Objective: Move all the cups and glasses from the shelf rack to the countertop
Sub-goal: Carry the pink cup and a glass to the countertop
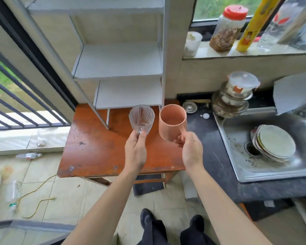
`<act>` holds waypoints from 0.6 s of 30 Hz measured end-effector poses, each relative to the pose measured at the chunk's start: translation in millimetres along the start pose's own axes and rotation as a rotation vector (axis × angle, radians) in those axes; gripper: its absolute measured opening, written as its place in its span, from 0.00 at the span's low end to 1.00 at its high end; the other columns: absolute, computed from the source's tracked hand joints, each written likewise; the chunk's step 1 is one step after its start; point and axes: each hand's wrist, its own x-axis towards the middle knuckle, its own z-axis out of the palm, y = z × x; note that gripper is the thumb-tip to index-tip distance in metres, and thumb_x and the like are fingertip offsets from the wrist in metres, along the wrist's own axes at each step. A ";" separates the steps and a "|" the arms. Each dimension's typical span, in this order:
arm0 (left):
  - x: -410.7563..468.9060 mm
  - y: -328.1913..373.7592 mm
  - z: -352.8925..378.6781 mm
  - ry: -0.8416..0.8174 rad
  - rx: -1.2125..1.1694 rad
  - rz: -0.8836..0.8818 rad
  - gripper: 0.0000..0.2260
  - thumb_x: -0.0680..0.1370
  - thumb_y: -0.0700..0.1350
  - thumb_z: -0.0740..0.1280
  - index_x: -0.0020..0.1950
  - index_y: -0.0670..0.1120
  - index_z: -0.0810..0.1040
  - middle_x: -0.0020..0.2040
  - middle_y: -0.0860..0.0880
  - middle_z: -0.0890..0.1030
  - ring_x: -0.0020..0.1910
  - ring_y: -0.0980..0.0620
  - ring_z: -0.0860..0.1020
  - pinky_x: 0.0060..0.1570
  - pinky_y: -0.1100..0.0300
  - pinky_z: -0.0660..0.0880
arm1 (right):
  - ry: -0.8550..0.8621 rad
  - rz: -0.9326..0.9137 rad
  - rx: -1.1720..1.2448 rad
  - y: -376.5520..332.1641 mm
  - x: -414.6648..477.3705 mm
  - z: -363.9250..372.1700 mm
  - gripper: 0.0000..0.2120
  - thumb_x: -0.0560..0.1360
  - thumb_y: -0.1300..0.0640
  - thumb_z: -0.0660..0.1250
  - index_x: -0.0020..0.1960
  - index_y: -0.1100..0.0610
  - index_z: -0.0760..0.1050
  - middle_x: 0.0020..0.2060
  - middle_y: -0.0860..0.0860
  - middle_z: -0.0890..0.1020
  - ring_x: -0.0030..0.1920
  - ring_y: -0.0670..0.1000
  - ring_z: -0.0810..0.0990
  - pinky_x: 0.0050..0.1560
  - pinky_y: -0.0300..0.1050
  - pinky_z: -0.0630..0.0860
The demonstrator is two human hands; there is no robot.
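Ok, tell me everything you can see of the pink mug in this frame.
The pink mug is a plain, straight-walled cylinder in a matte salmon tone, ceramic or plastic by its look. It is tilted so its open mouth faces the camera, and it looks empty. The right hand holds it by the handle, lifted above the wooden table. It sits just in front of the white shelf rack, beside the clear ribbed glass in the left hand, not touching it.

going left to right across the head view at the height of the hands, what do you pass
railing → wooden table → clear ribbed glass in the left hand → pink mug in the right hand → black countertop → sink → stacked plates
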 end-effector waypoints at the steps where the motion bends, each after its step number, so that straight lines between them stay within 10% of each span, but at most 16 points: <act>1: -4.0 4.1 12.8 -0.039 0.000 0.008 0.13 0.84 0.48 0.60 0.39 0.51 0.73 0.31 0.62 0.73 0.32 0.61 0.68 0.33 0.70 0.67 | 0.038 -0.004 0.003 0.2 -0.9 -15.4 0.21 0.66 0.39 0.59 0.38 0.57 0.75 0.41 0.56 0.84 0.37 0.43 0.81 0.44 0.43 0.77; 11: -95.0 94.8 171.0 -0.362 0.065 0.179 0.15 0.83 0.48 0.61 0.38 0.44 0.73 0.33 0.55 0.74 0.31 0.61 0.69 0.37 0.57 0.66 | 0.403 -0.139 0.150 -26.0 -19.5 -229.5 0.14 0.70 0.48 0.58 0.39 0.57 0.76 0.39 0.54 0.82 0.42 0.53 0.81 0.43 0.48 0.77; 18: -230.7 143.0 319.6 -0.522 -0.010 0.202 0.16 0.83 0.48 0.62 0.39 0.40 0.75 0.30 0.57 0.72 0.31 0.60 0.68 0.38 0.61 0.67 | 0.609 -0.269 0.224 -8.1 -86.3 -441.1 0.15 0.74 0.44 0.63 0.37 0.53 0.75 0.33 0.46 0.83 0.36 0.43 0.80 0.36 0.32 0.74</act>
